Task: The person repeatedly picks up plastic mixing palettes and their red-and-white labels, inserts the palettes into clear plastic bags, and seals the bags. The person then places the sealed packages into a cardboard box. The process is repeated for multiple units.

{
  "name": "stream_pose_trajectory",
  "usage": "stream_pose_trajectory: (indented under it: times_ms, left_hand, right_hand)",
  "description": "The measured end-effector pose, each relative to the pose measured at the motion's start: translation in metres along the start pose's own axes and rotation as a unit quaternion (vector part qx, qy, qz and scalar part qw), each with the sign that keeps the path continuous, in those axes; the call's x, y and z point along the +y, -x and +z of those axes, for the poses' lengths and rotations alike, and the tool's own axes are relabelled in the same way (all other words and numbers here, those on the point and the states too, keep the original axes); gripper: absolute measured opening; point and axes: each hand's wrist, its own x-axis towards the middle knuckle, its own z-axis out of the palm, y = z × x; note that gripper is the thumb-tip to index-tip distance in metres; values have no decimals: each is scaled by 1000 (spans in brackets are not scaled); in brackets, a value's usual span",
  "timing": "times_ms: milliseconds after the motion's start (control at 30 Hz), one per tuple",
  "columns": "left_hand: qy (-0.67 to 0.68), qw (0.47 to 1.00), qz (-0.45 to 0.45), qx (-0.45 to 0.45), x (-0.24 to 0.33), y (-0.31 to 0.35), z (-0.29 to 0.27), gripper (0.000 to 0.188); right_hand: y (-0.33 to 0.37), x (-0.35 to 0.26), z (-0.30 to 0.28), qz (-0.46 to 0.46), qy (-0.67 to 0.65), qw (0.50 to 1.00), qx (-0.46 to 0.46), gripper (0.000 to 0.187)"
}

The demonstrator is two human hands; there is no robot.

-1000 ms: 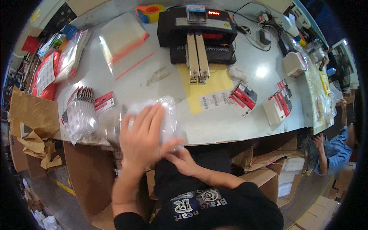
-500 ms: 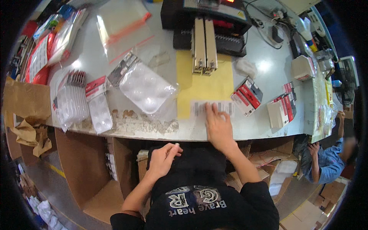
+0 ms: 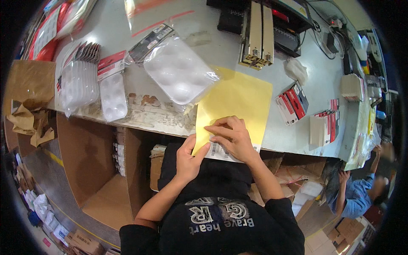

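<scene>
A yellow backing sheet (image 3: 242, 93) with a white strip of barcode labels (image 3: 219, 152) along its near edge lies partly over the table's front edge. My left hand (image 3: 189, 161) pinches the sheet's near left corner between thumb and fingers. Over the strip, my right hand (image 3: 233, 138) has its thumb and fingertips drawn together near the left-hand label; whether a label is between them cannot be made out. Just beyond the sheet's left edge lies a white plastic palette (image 3: 176, 70) with round wells, in a clear bag with a dark header card.
To the left sit a smaller bagged palette (image 3: 113, 97) and a stack of bagged palettes (image 3: 80, 85). A black machine (image 3: 280, 36) with metal rails stands at the back. Red-and-black cards (image 3: 293, 103) lie at right. A co-worker in a blue shirt (image 3: 359, 197) is far right.
The yellow sheet has come toward me, out from under the metal rails. My left hand has risen to grip its corner, and my right hand's fingers have drawn together over the labels. The view has shifted.
</scene>
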Motion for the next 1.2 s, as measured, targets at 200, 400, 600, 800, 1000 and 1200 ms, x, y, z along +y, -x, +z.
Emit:
stream_pose_trajectory:
  times_ms: [200,400,600,800,1000,1200]
  left_hand:
    - [-30,999,-23,-6,-4,-1,-6,19]
    - [4,997,-71,-1,-2,-3,-6,20]
    - [97,978,-185,6,1,-13,-11,31]
    - [2,988,-152,20,-6,-37,5,28]
    - [-60,994,-66,65,-5,-68,37,35]
    - [-120,988,40,85,19,-40,-3,32]
  right_hand:
    - [3,8,9,-2,9,1000,9,27]
    - [5,13,12,-29,22,997,62,23]
    - [11,19,17,-82,6,990,114,21]
    - [22,22,-41,-63,-159,961,218,16]
    - [-16,-8,-101,-41,-212,927,308,12]
    - [-142,-43,-52,11,-210,973,96,12]
